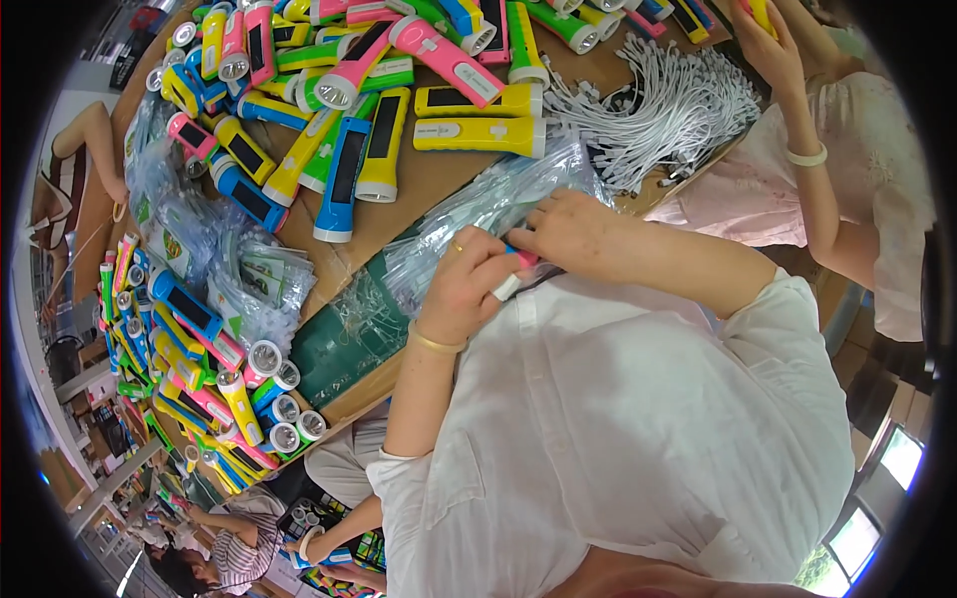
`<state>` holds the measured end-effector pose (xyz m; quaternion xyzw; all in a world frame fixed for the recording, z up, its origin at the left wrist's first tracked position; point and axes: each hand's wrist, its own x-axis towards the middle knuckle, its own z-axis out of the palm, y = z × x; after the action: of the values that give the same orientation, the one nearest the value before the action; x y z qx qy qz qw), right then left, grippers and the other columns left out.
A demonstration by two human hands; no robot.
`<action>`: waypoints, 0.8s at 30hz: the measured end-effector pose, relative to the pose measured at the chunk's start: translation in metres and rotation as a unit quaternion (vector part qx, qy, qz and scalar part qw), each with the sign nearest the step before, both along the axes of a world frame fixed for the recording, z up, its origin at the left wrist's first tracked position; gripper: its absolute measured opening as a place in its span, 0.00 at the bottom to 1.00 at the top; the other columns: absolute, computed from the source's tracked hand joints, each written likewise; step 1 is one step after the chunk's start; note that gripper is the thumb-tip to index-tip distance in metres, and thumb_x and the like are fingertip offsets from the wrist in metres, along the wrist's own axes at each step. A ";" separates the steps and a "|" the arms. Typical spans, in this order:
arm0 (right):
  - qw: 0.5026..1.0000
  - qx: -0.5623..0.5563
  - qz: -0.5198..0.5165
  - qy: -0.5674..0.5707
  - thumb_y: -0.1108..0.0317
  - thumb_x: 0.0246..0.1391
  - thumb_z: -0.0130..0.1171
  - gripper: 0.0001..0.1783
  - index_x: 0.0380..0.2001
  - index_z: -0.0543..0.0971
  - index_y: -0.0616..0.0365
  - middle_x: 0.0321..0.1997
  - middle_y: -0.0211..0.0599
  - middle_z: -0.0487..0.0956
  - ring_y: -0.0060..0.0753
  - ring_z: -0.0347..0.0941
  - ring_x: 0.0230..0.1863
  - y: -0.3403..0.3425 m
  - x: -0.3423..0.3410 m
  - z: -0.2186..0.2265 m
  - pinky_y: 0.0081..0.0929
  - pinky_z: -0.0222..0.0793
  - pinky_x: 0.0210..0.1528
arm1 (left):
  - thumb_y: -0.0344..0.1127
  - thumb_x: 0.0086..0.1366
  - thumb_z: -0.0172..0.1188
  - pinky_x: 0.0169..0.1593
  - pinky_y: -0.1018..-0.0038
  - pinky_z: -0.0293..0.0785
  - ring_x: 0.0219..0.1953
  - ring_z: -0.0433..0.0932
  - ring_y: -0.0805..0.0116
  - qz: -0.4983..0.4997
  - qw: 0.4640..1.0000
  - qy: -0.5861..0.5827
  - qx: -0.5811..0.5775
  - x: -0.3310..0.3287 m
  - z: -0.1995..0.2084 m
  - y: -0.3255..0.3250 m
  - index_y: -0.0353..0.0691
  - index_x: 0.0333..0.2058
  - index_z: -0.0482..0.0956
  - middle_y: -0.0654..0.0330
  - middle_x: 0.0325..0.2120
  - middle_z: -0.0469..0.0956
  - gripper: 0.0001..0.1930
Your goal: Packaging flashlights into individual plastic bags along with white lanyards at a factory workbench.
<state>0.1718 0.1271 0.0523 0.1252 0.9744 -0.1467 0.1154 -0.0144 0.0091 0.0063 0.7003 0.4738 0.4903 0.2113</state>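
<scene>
Close in front of my white shirt, my left hand (467, 279) is closed round a small flashlight; its pink body (522, 259) shows between the fingers, along with a bit of blue and a white end. Bent fingers of my right hand (570, 231) grip its far end, and the rest of it is hidden. Just beyond both hands lies a stack of clear plastic bags (429, 254). Past that, a yellow flashlight (478, 135) with a white switch panel lies on brown cardboard, beside a blue flashlight (344, 179) with a dark panel.
Many coloured flashlights (429, 50) are heaped at the far side, with more (189, 344) at the left. White cables (658, 110) lie bundled at far right. Filled-looking plastic bags (209, 249) sit left of the green surface (344, 329). Co-workers sit right, left and lower left.
</scene>
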 end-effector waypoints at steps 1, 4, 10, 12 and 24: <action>1.000 0.001 -0.001 0.000 0.69 0.53 0.63 0.16 0.47 0.79 0.53 0.39 0.40 0.82 0.47 0.81 0.44 0.007 0.004 -0.002 0.45 0.72 0.49 | 0.27 0.51 0.72 0.38 0.64 0.72 0.34 0.74 0.54 -0.003 1.000 0.022 -0.004 -0.001 0.001 0.003 0.36 0.33 0.80 0.56 0.32 0.73 0.11; 0.974 -0.119 -0.099 0.168 0.67 0.49 0.71 0.18 0.45 0.82 0.56 0.45 0.36 0.81 0.49 0.79 0.45 0.044 0.023 0.002 0.41 0.77 0.45 | 0.27 0.53 0.71 0.39 0.63 0.72 0.35 0.73 0.53 0.046 0.998 0.032 -0.009 -0.007 -0.006 -0.005 0.36 0.34 0.80 0.55 0.32 0.74 0.11; 0.937 0.150 -0.296 0.111 0.67 0.54 0.67 0.12 0.42 0.84 0.55 0.39 0.38 0.82 0.45 0.81 0.41 0.114 0.086 -0.019 0.39 0.77 0.41 | 0.27 0.55 0.70 0.46 0.61 0.75 0.42 0.77 0.50 0.072 0.996 0.050 -0.014 -0.006 -0.012 -0.006 0.35 0.35 0.79 0.53 0.39 0.77 0.11; 0.916 0.071 -0.358 0.167 0.68 0.60 0.64 0.10 0.44 0.83 0.56 0.36 0.37 0.82 0.36 0.81 0.39 0.120 0.092 -0.014 0.33 0.75 0.40 | 0.27 0.55 0.70 0.49 0.61 0.76 0.45 0.78 0.49 0.077 0.995 0.060 -0.015 -0.005 -0.012 -0.006 0.35 0.35 0.78 0.52 0.41 0.78 0.10; 0.713 -0.481 -0.258 0.440 0.66 0.66 0.55 0.12 0.27 0.70 0.55 0.22 0.22 0.64 0.14 0.56 0.23 0.069 0.062 0.059 0.18 0.50 0.26 | 0.28 0.57 0.70 0.59 0.59 0.74 0.57 0.77 0.45 0.115 0.990 0.007 -0.079 0.002 -0.014 -0.017 0.36 0.36 0.79 0.48 0.56 0.79 0.10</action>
<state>0.2339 0.1961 0.1110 0.2204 0.6422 -0.6587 -0.3243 -0.0125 -0.0076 -0.0079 0.6258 0.5901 0.4672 0.2050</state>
